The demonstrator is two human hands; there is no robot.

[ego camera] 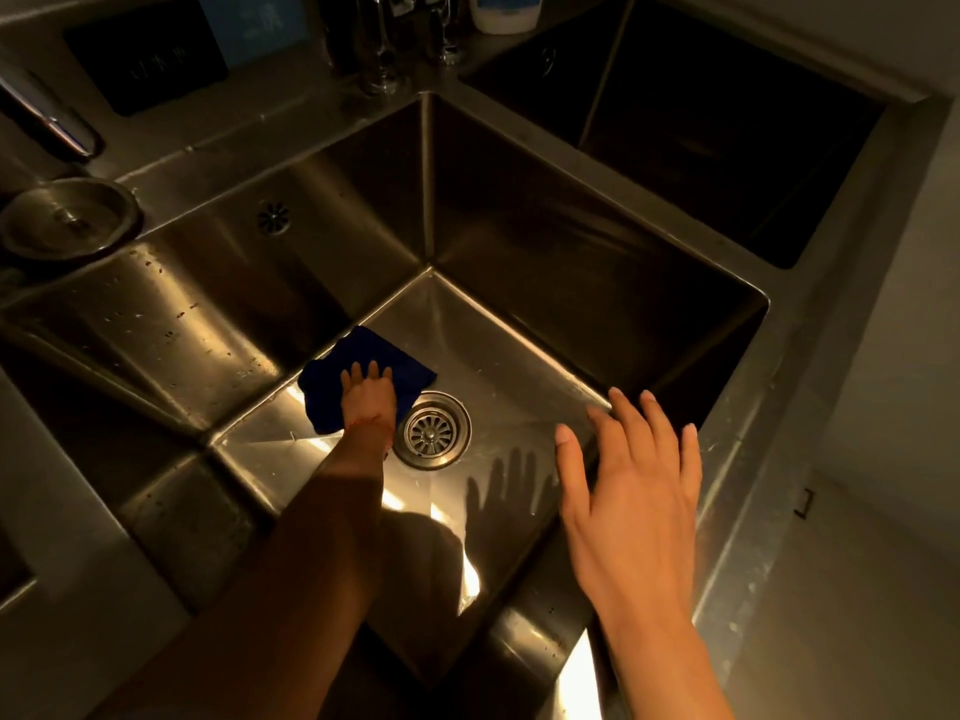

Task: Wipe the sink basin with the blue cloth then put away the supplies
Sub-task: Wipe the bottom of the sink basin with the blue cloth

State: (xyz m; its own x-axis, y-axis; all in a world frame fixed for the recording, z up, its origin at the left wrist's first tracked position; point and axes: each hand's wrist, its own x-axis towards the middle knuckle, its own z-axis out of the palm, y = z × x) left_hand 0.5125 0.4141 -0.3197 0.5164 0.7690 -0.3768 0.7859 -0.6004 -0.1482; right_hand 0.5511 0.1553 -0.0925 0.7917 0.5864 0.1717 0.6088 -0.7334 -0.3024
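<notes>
A deep steel sink basin fills the middle of the view. On its floor lies the blue cloth, just left of the round drain strainer. My left hand presses flat on the cloth, fingers pointing toward the far left wall. My right hand hovers above the basin's right side with fingers spread and nothing in it; its shadow falls on the basin floor.
A second, darker basin lies at the back right. A round metal lid or plug rests on the left ledge, with a faucet spout above it. Glasses and a white bottle stand at the back.
</notes>
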